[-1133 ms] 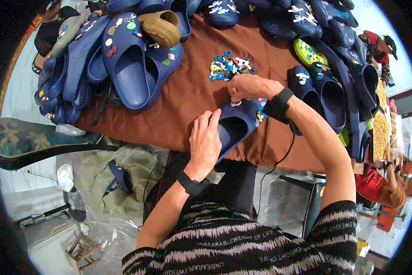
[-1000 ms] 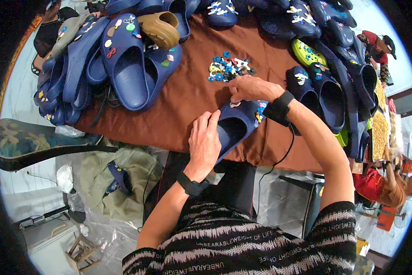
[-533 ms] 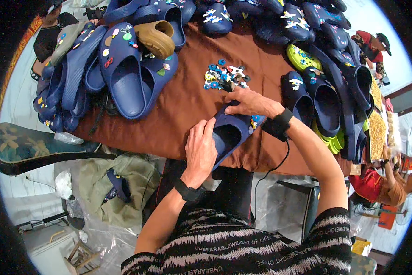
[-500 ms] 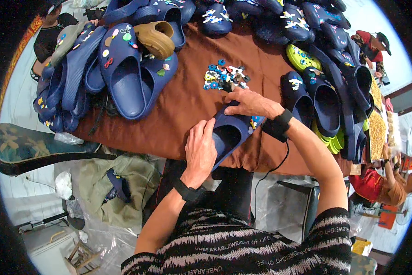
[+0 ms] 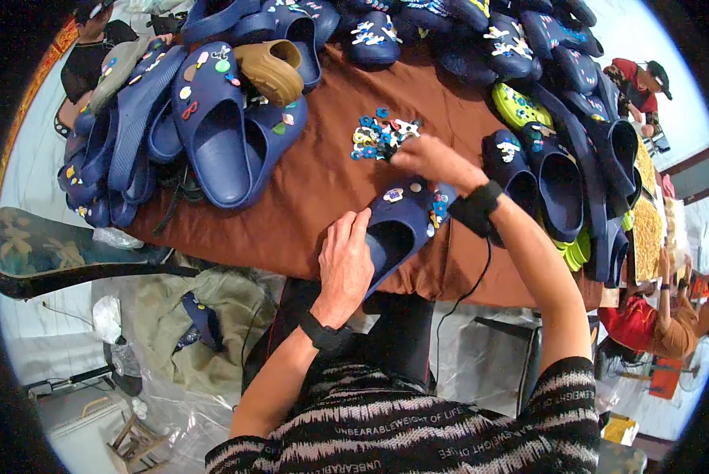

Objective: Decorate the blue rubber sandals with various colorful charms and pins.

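A navy clog (image 5: pixel 403 220) lies near the front edge of the brown-covered table, with small charms on its upper. My left hand (image 5: pixel 346 265) is wrapped over the clog's left side and holds it. Just beyond the clog is a loose pile of small charms (image 5: pixel 382 136), in blue, white, black and yellow. My right hand (image 5: pixel 435 164) is at the pile's near right edge, above the clog and apart from it. Its fingers are curled together, and whatever is between them is hidden.
Navy clogs with charms (image 5: pixel 216 142) are heaped at the left, one brown clog (image 5: pixel 271 71) among them. More navy clogs (image 5: pixel 558 182) line the right and far sides, near a lime-green clog (image 5: pixel 520 107). A black cord (image 5: pixel 474 288) hangs over the front edge. Other people are at both sides.
My right hand has left the clog's toe and moved slightly right and away toward the charm pile, uncovering the charms on the upper. My left hand keeps its hold on the clog.
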The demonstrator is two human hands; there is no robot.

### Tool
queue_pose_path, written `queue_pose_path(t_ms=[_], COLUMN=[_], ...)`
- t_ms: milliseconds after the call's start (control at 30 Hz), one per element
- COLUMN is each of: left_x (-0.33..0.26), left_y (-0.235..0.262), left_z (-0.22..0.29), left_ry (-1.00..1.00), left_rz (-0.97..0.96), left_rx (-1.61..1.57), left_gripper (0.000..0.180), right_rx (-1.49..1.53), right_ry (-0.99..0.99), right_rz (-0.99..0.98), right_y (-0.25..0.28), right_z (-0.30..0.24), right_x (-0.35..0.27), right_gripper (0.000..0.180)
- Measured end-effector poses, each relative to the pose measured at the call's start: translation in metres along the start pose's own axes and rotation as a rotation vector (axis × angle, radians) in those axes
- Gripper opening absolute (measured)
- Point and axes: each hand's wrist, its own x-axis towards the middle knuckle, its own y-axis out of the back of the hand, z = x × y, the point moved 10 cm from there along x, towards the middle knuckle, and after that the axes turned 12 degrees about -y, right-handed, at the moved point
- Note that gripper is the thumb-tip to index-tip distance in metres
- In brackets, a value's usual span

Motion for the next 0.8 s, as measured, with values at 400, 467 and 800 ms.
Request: queue_pose_path(t_ms=[400, 467, 800], left_x=[-0.002, 0.000, 0.002], left_y=[-0.007, -0.009, -0.007], left_z=[-0.004, 0.000, 0.003], left_ry=[0.040, 0.013, 0.006], left_rz=[-0.042, -0.031, -0.010], left_rx=[0.013, 0.000, -0.058], left_gripper=[0.047, 0.047, 0.044], right_rx=[-0.178, -0.201, -0.016], right_ry=[0.025, 0.026, 0.175], right_rz=[0.114, 0.157, 0.306], right_y=[0.009, 0.011, 0.046], right_z=[0.022, 0.028, 0.019], right_x=[0.106, 0.107, 0.061], right_gripper=[0.034, 0.032, 0.018])
